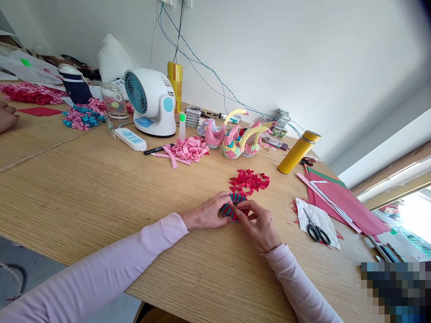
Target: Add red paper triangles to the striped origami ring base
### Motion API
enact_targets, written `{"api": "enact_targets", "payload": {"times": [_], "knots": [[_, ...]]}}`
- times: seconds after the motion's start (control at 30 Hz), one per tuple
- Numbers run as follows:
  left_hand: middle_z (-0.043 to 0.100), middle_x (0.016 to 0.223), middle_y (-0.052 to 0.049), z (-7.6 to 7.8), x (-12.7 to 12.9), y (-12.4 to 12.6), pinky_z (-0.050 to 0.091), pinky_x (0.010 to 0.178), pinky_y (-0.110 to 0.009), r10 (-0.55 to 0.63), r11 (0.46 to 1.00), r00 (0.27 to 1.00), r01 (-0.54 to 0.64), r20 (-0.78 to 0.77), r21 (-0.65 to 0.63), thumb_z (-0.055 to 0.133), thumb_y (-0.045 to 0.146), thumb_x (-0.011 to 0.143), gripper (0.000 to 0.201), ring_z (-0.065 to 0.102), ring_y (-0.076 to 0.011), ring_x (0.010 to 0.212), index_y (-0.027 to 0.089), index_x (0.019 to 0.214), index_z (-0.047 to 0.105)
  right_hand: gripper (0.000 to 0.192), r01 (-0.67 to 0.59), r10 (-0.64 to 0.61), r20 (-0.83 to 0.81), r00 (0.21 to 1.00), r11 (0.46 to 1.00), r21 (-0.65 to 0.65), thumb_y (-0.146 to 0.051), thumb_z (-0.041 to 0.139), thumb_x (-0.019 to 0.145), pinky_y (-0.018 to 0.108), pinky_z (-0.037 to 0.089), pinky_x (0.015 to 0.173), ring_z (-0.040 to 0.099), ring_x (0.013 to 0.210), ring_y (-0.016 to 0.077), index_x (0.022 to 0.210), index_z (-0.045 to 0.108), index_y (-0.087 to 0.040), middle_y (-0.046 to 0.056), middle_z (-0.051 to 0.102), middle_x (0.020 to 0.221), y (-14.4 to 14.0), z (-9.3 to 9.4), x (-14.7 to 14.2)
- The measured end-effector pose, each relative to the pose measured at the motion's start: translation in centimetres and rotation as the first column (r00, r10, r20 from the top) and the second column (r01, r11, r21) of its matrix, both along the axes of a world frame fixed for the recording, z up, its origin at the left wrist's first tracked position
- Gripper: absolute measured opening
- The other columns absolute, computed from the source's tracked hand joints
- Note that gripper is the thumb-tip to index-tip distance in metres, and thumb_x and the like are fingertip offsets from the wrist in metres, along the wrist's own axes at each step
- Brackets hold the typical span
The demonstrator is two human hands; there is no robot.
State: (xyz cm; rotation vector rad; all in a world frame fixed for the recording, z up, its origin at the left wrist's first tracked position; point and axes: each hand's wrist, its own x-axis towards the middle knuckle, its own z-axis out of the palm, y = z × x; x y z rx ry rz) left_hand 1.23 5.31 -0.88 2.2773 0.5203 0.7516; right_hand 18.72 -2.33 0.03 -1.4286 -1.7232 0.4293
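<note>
Between my two hands, low over the wooden table, is a ring of folded paper pieces [238, 197] in red and teal. My left hand [211, 211] grips its left side, with the fingers behind and the thumb in front. On the right side, my right hand [257, 222] pinches at the ring's near edge with thumb and fingertips. Part of the ring is hidden by the fingers. Just beyond it lies a loose pile of red folded paper triangles [249, 179]. Farther back stand several folded-paper swans [232, 143] in pink, yellow and green.
A pile of pink paper pieces [190, 149] lies back left, near a white fan [153, 103] and a power strip [130, 139]. At right are a yellow flask [298, 152], scissors [317, 231] on white tissue and red paper sheets [353, 202]. Another person's hand [7, 117] shows far left.
</note>
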Motion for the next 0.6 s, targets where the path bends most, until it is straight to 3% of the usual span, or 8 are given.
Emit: {"api": "enact_targets", "payload": {"times": [0.1,0.27,0.6], "knots": [[0.054,0.109,-0.007,0.17,-0.01,-0.04,0.045,0.090,-0.032,-0.002,1.000,1.000,0.002,-0.004,-0.002,0.063,0.010,0.070,0.022,0.054,-0.0220,0.106,0.019,0.089,0.055,0.013,-0.030,0.030,0.052,0.998,1.000,0.000,-0.032,0.060,0.082,0.026,0.051,0.054,0.059,0.058,0.0134,0.084,0.065,-0.020,0.005,0.069,0.080,0.01,0.21,0.18],[0.055,0.105,-0.007,0.34,0.01,-0.11,0.046,0.087,-0.032,0.006,1.000,1.000,-0.006,-0.022,-0.002,0.064,0.011,0.071,0.022,0.056,-0.0216,0.100,0.018,0.089,0.054,0.011,-0.111,0.110,0.072,0.991,0.994,0.013,-0.029,0.057,0.084,0.026,0.051,0.055,0.061,0.069,0.0154,0.085,0.064,-0.020,0.007,0.066,0.089,0.02,0.62,0.24],[0.054,0.110,-0.008,0.20,0.12,-0.01,0.044,0.092,-0.033,-0.003,0.999,0.999,0.004,-0.036,0.035,0.062,0.011,0.072,0.023,0.053,-0.0226,0.107,0.018,0.091,0.052,0.011,-0.153,0.150,0.102,0.983,0.988,0.028,-0.028,0.057,0.085,0.026,0.051,0.055,0.059,0.066,0.0145,0.086,0.064,-0.020,0.008,0.064,0.088,0.36,0.32,0.32]]}}
